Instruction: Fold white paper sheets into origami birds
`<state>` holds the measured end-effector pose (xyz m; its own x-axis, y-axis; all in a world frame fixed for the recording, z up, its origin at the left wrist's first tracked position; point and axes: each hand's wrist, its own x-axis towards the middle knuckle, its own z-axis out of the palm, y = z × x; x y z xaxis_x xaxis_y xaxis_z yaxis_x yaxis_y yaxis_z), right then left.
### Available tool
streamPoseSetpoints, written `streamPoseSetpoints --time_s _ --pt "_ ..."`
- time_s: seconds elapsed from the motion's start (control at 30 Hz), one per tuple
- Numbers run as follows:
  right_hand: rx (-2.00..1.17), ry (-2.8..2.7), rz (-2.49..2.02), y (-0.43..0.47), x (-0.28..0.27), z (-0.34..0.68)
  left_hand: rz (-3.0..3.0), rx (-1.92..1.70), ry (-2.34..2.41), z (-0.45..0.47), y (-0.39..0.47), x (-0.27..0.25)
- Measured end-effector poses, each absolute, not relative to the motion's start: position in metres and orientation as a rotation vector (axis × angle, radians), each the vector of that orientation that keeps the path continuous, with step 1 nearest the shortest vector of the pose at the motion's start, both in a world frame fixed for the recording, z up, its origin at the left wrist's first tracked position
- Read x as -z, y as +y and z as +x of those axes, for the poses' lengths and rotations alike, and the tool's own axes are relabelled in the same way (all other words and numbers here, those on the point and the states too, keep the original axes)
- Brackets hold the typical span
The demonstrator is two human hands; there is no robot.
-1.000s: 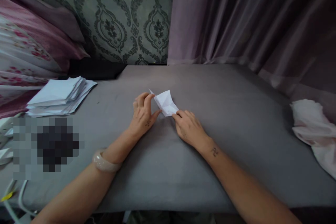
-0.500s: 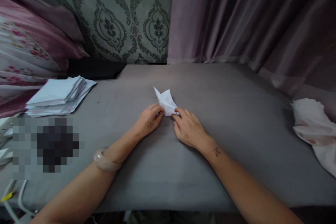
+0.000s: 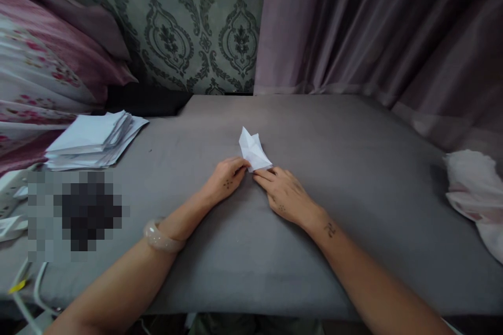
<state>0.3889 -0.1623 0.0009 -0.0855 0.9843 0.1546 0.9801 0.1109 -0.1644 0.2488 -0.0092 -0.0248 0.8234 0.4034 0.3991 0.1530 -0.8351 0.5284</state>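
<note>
A small piece of folded white paper (image 3: 253,152) lies on the grey cloth-covered table, with one pointed flap standing up at its left side. My left hand (image 3: 230,175) pinches its lower left corner between thumb and fingers. Stretched along the paper's near edge are the fingers of my right hand (image 3: 286,191), touching it and pointing left. The right fingers look extended rather than wrapped around the paper. Part of the near edge is hidden behind my fingertips.
A stack of white paper sheets (image 3: 92,138) lies at the left, before a black folded item (image 3: 147,100). A white power strip (image 3: 13,188) with cables and a blurred-out dark patch sit nearer. Crumpled pale cloth (image 3: 473,183) lies at the far right. The grey table (image 3: 353,141) meets wall and curtains.
The paper's upright flap has swung right and now shows a broader face. My right fingers have moved from pinching the right corner to lying along the near edge. The view has shifted slightly.
</note>
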Motion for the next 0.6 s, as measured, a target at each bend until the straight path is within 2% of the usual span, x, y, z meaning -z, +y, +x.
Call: streamPoseSetpoints --time_s 0.37,0.6 --pt "-0.213 -1.999 -1.886 -0.167 -0.003 0.397 2.615 -0.592 0.258 0.246 -0.008 0.020" --pt "-0.432 -1.240 -1.812 -0.153 0.015 0.421 2.706 -0.480 0.210 0.246 -0.007 0.019"
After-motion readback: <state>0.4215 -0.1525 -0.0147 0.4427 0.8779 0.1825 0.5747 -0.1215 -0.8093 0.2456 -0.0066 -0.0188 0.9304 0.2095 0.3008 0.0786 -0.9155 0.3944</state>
